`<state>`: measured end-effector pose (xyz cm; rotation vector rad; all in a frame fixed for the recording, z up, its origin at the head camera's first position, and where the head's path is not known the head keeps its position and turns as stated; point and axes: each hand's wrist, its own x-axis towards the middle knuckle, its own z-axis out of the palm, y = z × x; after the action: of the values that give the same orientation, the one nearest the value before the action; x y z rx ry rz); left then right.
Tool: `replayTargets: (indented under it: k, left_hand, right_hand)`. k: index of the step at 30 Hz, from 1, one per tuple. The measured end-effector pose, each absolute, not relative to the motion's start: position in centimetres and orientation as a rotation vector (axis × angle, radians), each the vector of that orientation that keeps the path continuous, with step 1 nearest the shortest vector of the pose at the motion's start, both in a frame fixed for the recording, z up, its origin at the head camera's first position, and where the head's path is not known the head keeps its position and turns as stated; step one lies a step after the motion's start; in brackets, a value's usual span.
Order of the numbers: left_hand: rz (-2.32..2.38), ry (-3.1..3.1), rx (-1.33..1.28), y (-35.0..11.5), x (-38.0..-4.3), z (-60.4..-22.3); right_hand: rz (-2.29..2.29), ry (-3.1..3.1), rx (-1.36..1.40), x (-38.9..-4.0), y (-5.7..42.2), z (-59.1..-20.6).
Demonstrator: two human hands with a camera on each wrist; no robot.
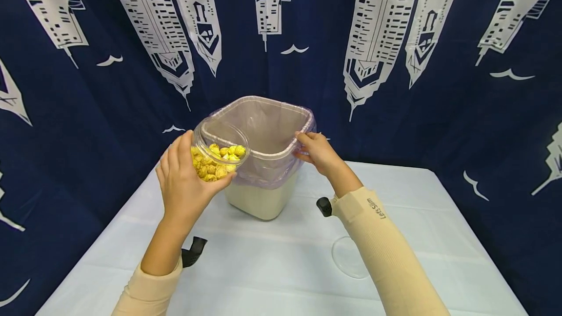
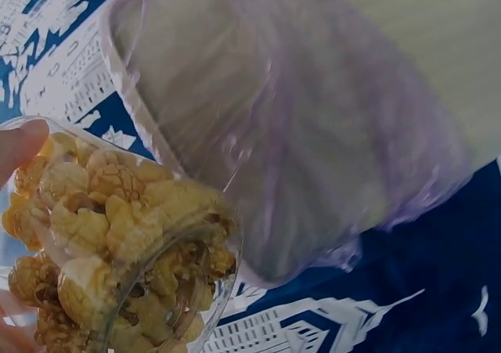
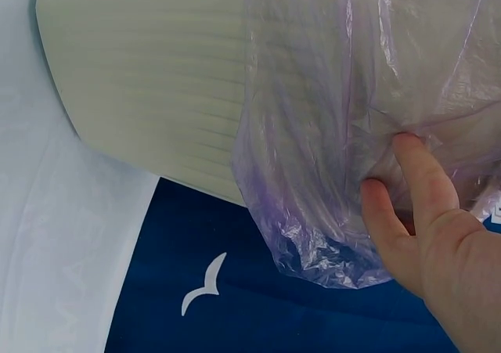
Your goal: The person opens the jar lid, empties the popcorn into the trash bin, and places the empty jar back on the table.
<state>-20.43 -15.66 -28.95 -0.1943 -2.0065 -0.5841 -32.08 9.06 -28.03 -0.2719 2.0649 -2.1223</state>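
A clear plastic jar, filled with yellow popcorn, is gripped by my left hand. The jar is tilted, its mouth at the near left rim of a cream trash bin. In the left wrist view the popcorn is packed inside the jar wall. A thin purple trash bag lines the bin and folds down over its outside. My right hand holds the bin's right rim through the bag; in the right wrist view, its fingertips press into the bag's outer fold.
A round transparent lid lies on the white-covered table, beside my right forearm. Behind the table hangs a dark blue cloth with white building prints. Black straps sit at my wrists.
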Motion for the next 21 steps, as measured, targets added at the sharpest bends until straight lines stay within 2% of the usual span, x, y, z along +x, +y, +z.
replayTargets:
  k: [6, 21]
  left_hand:
    - [-0.415, -2.041, -0.220, -15.4, -22.1, -26.5]
    - [0.002, -2.055, -0.354, -14.8, -26.2, -24.2]
  right_hand:
    - [-2.120, 2.051, -0.271, -32.0, 9.0, -28.0]
    - [-2.137, 2.043, -0.253, -32.1, 9.0, -28.1]
